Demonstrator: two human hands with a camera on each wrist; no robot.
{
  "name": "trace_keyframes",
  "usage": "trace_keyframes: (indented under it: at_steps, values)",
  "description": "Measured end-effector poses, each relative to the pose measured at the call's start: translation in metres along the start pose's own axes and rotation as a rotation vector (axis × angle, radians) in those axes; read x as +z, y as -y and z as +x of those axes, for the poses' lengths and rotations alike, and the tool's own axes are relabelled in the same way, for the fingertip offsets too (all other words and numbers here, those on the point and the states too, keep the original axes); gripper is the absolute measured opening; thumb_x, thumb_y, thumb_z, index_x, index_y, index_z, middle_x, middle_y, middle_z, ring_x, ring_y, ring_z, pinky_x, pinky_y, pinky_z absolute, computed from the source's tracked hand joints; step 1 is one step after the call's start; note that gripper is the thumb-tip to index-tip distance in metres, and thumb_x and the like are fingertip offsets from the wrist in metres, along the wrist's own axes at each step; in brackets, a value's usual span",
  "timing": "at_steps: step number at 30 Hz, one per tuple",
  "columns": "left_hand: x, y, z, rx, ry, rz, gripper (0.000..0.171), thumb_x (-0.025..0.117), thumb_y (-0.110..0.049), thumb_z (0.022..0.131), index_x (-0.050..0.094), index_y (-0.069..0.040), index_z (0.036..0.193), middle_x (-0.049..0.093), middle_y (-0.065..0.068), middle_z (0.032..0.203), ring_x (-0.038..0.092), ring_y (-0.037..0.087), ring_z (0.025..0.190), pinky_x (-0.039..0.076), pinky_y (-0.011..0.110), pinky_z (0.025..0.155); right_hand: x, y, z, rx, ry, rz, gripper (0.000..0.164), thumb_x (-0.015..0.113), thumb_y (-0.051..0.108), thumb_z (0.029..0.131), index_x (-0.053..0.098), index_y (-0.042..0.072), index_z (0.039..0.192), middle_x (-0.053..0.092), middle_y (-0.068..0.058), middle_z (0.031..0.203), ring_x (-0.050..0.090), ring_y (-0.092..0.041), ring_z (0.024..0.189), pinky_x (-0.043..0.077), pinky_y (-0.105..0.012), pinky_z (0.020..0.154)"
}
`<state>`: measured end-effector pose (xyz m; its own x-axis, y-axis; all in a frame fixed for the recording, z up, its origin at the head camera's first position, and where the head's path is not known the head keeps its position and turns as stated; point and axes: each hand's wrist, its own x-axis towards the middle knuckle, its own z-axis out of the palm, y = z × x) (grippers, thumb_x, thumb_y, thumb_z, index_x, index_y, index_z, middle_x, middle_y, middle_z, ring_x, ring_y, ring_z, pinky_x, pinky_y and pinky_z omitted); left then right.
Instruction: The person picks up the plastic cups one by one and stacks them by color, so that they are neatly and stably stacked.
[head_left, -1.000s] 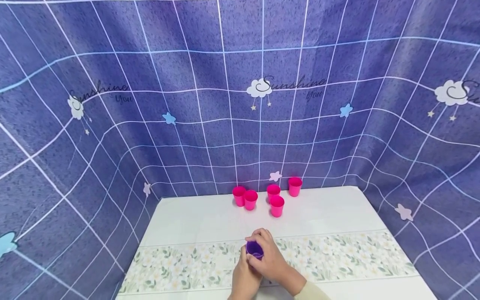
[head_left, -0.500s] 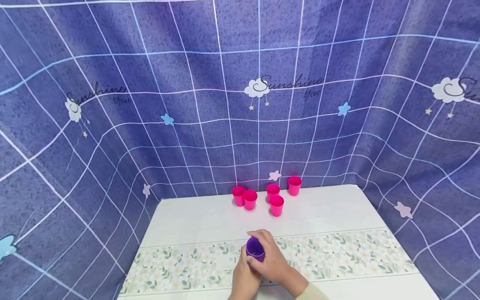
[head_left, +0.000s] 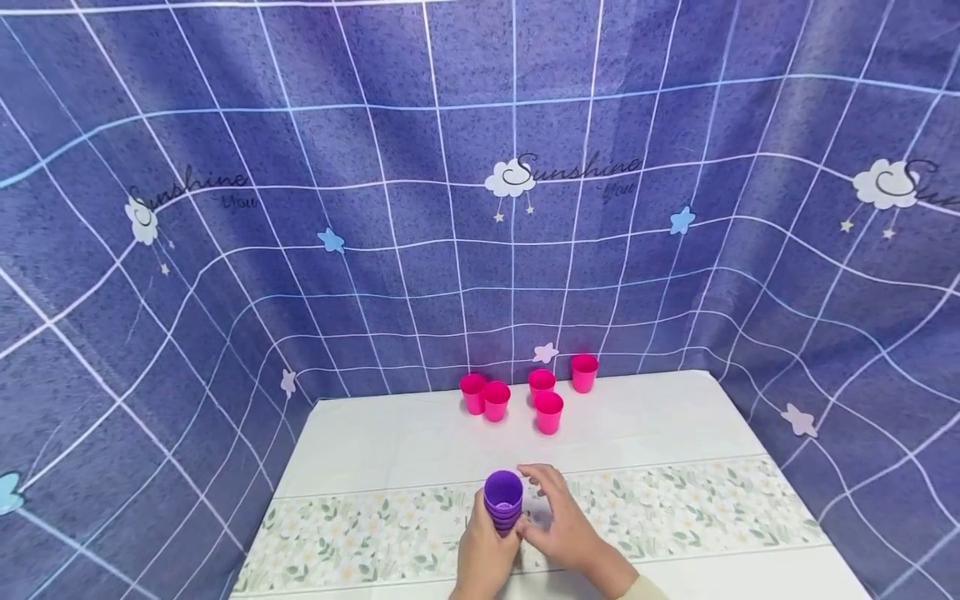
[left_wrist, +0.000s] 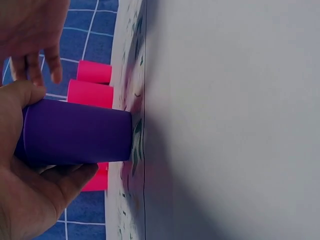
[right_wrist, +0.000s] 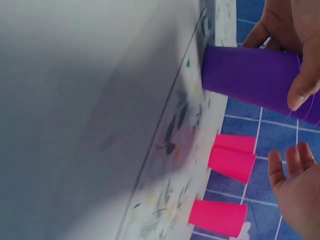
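Note:
A stack of several purple cups (head_left: 503, 493), nested and mouth up, stands at the front of the table. My left hand (head_left: 486, 550) grips the stack from the left, its thumb and fingers around the cups in the left wrist view. The lowest purple cup (left_wrist: 80, 132) shows its smooth side there, its base at the tablecloth. Just right of the stack, my right hand (head_left: 558, 521) has its fingers spread and loosely bent, holding nothing. In the right wrist view those fingers (right_wrist: 292, 162) are apart from the purple cups.
Several pink cups stand upright at the table's back: a touching pair on the left (head_left: 496, 402), two close together in the middle (head_left: 549, 413), one on the right (head_left: 584, 373). The white tablecloth (head_left: 375, 442) has a floral band. A blue gridded curtain (head_left: 390, 208) encloses the back and sides.
My right hand has let go of the purple cups and moved off to the right, fingers opening. More nested rims show now. The left hand keeps its grip; the pink cups stay put.

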<state>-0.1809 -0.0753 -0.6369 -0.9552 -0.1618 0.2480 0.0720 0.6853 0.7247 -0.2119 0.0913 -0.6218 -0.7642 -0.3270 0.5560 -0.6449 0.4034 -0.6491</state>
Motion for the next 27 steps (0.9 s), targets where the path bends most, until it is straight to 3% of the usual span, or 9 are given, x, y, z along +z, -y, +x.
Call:
trace_keyframes:
  at_steps: [3, 6, 11, 14, 17, 27]
  values:
    - [-0.003, 0.004, 0.002, -0.018, -0.017, 0.011, 0.076, 0.088, -0.04, 0.082, 0.051, -0.013, 0.143, 0.074, 0.011, 0.12, 0.076, 0.03, 0.107, 0.062, 0.049, 0.092, -0.001, -0.004, -0.002, 0.045, -0.039, -0.024, 0.08, 0.082, 0.015, 0.082, 0.047, 0.017, 0.154, 0.057, -0.001, 0.143, 0.056, -0.014, 0.121, 0.057, -0.038, 0.096]
    - [-0.006, 0.008, 0.003, -0.021, -0.045, 0.012, 0.075, 0.088, -0.037, 0.082, 0.051, -0.012, 0.142, 0.075, 0.01, 0.118, 0.076, 0.029, 0.104, 0.062, 0.048, 0.09, -0.003, -0.008, 0.0, 0.155, -0.067, -0.044, 0.071, 0.08, 0.011, 0.085, 0.052, 0.016, 0.15, 0.059, -0.003, 0.142, 0.057, -0.018, 0.123, 0.058, -0.04, 0.097]
    - [-0.013, 0.013, 0.004, -0.046, -0.042, -0.012, 0.075, 0.088, -0.034, 0.083, 0.05, -0.013, 0.143, 0.074, 0.01, 0.119, 0.076, 0.03, 0.105, 0.062, 0.051, 0.092, -0.014, -0.021, 0.011, 0.372, -0.135, -0.062, 0.058, 0.075, 0.012, 0.092, 0.055, 0.011, 0.146, 0.057, -0.009, 0.145, 0.052, -0.029, 0.135, 0.053, -0.054, 0.108]
    - [-0.018, 0.016, 0.004, -0.071, -0.043, -0.018, 0.075, 0.088, -0.033, 0.083, 0.05, -0.012, 0.144, 0.074, 0.01, 0.12, 0.076, 0.031, 0.105, 0.062, 0.053, 0.093, -0.022, -0.033, 0.019, 0.429, -0.162, -0.084, 0.058, 0.073, 0.014, 0.094, 0.052, 0.007, 0.147, 0.053, -0.015, 0.149, 0.048, -0.037, 0.14, 0.047, -0.063, 0.114]
    - [-0.025, 0.02, 0.005, -0.087, -0.063, -0.015, 0.074, 0.089, -0.031, 0.082, 0.051, -0.011, 0.143, 0.074, 0.011, 0.119, 0.076, 0.032, 0.105, 0.062, 0.054, 0.093, -0.026, -0.045, 0.027, 0.432, -0.153, -0.112, 0.059, 0.072, 0.017, 0.096, 0.05, 0.005, 0.149, 0.05, -0.018, 0.152, 0.044, -0.041, 0.144, 0.042, -0.065, 0.119]
    - [-0.045, 0.036, 0.011, -0.143, -0.082, -0.026, 0.074, 0.088, -0.03, 0.084, 0.05, -0.008, 0.143, 0.074, 0.014, 0.118, 0.075, 0.036, 0.106, 0.059, 0.059, 0.095, -0.03, -0.072, 0.058, 0.327, -0.118, -0.195, 0.061, 0.074, 0.016, 0.094, 0.051, 0.002, 0.149, 0.047, -0.023, 0.152, 0.04, -0.045, 0.145, 0.043, -0.065, 0.117]
